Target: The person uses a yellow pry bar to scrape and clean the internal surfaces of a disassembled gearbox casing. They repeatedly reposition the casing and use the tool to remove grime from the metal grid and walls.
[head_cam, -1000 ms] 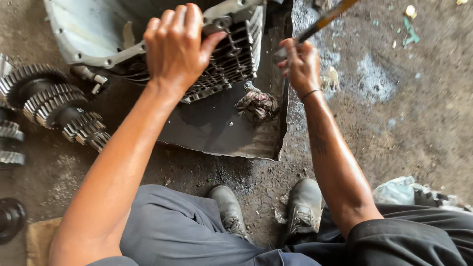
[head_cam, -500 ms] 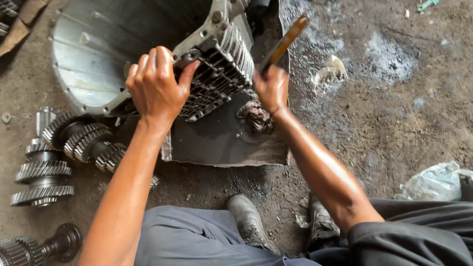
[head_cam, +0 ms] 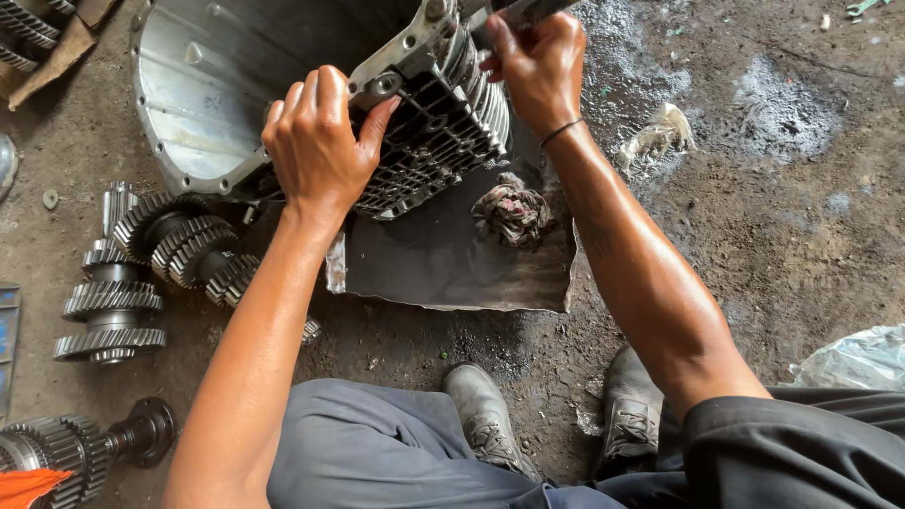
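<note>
Left grip (head_cam: pixel 316 141) clamped on gearbox housing (head_cam: pixel 283 85); right grip (head_cam: pixel 539 66) wrapped round tool handle (head_cam: pixel 528 9).
I'd brace housing steady, work tool by its ribbed edge, rag (head_cam: pixel 514 209) below.

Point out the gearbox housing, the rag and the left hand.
gearbox housing (head_cam: pixel 236 85): head view, on the smooth inner wall of the bell.
rag (head_cam: pixel 514 212): head view, on the middle of the crumpled cloth.
left hand (head_cam: pixel 316 146): head view, on the back of the hand gripping the housing's flange.
</note>
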